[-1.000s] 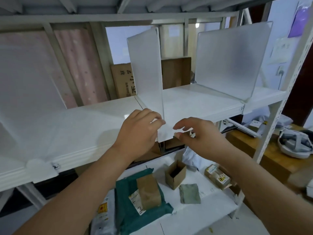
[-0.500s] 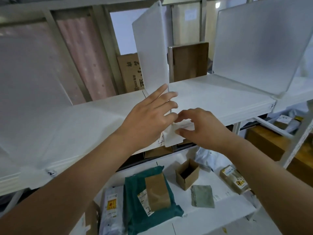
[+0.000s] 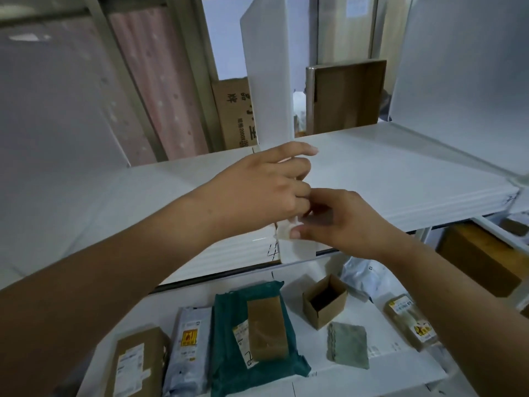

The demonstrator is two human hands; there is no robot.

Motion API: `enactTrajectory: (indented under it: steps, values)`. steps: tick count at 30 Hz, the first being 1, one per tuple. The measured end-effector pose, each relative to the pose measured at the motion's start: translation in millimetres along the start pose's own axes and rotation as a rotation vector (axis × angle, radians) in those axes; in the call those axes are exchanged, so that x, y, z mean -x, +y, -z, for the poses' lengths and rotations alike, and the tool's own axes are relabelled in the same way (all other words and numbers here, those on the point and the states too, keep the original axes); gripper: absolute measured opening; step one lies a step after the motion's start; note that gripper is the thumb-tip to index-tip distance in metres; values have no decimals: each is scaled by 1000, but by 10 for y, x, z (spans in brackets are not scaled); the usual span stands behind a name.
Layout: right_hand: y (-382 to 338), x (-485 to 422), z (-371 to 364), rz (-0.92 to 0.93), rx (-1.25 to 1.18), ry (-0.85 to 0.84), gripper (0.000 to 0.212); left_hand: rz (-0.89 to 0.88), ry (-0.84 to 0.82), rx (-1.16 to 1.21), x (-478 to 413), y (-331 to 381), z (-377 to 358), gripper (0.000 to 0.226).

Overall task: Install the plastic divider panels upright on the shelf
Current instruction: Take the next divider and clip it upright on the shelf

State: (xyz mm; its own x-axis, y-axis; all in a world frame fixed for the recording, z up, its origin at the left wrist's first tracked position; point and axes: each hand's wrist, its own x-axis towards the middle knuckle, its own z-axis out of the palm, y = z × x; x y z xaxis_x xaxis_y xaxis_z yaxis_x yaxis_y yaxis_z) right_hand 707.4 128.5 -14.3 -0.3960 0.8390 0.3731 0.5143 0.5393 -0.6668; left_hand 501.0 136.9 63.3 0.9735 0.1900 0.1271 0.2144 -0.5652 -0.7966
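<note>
A white translucent divider panel (image 3: pixel 267 81) stands upright on the white shelf (image 3: pixel 400 173), and its front tab (image 3: pixel 296 247) hangs over the shelf's front edge. My left hand (image 3: pixel 263 187) rests against the panel's lower front edge with its fingers partly spread. My right hand (image 3: pixel 340 222) pinches the tab at the shelf's lip, thumb underneath. A second divider panel (image 3: pixel 463 75) stands upright at the right, and a third one (image 3: pixel 54 116) stands at the left.
Cardboard boxes (image 3: pixel 346 96) stand behind the shelf. The lower shelf (image 3: pixel 372 376) carries a green mailer (image 3: pixel 229 339), a small open carton (image 3: pixel 325 302), grey and brown parcels and a grey pouch (image 3: pixel 347 346). A wooden surface (image 3: pixel 481 259) lies at the right.
The view has moved closer and tilted down. My left hand has slid down the panel's front edge toward my right hand, which keeps its pinch on the tab.
</note>
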Motion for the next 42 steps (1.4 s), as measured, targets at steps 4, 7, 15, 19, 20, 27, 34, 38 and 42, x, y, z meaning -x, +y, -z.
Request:
enactTrajectory:
  steps: [4, 7, 15, 19, 20, 27, 34, 38, 42]
  values:
    - [62, 12, -56, 7, 38, 31, 29, -57, 27, -43, 42, -8, -62, 25]
    - [75, 34, -109, 12, 78, 93, 24, -89, 81, -73, 54, -58, -84, 25]
    - [46, 169, -226, -12, 43, 276, 30, -150, 54, 48, -28, -129, -103, 22]
    - [41, 178, -230, -58, 33, 278, 37, -144, 60, 53, -7, -125, -92, 21]
    - [44, 174, -223, -71, 24, 272, 39, -133, 67, 55, 5, -112, -90, 21]
    - [22, 112, -118, -127, -23, 197, 31, -32, -12, 23, -10, -1, 72, 27]
    - [-191, 214, 127, -9, 131, 169, 20, 344, -132, 253, -215, 435, 300, 23]
    - [-210, 373, 415, -14, 252, 221, 26, 568, 30, 337, -395, 651, 258, 32]
    - [-93, 594, 650, -76, 342, 294, 29, 662, 217, 431, -643, 756, 115, 32]
